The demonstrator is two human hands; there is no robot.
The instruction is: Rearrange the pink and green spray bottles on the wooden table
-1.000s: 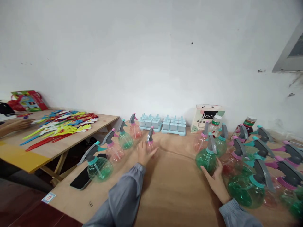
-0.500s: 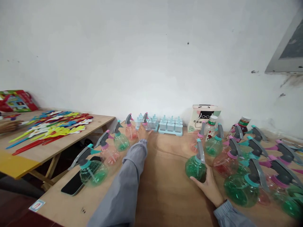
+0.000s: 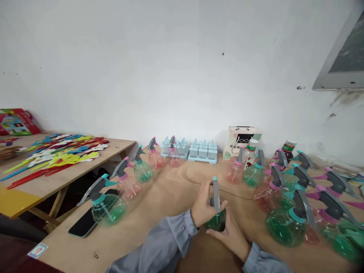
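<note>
A green spray bottle (image 3: 218, 222) with a grey trigger head stands between my two hands over the middle of the table. My left hand (image 3: 205, 204) is closed around its neck, just below the spray head. Lower down, my right hand (image 3: 231, 233) wraps the round body from the right. To the left is a row of spray bottles, among them a green one (image 3: 109, 208) with a turquoise collar and a pink one (image 3: 174, 157) at the far end. On the right, a pink spray bottle (image 3: 267, 195) and a green spray bottle (image 3: 286, 227) stand in a crowded group.
Light-blue popsicle moulds (image 3: 203, 151) sit against the wall, beside a paper box (image 3: 233, 144) and a white-capped bottle (image 3: 250, 151). A phone (image 3: 82, 224) lies at the left edge. Colourful hand-shaped clappers (image 3: 68, 155) cover another table, where someone's hand (image 3: 9, 152) shows.
My left hand has let go of the pink bottle at the back and come to the green one. My right hand has carried that green bottle leftward to the middle.
</note>
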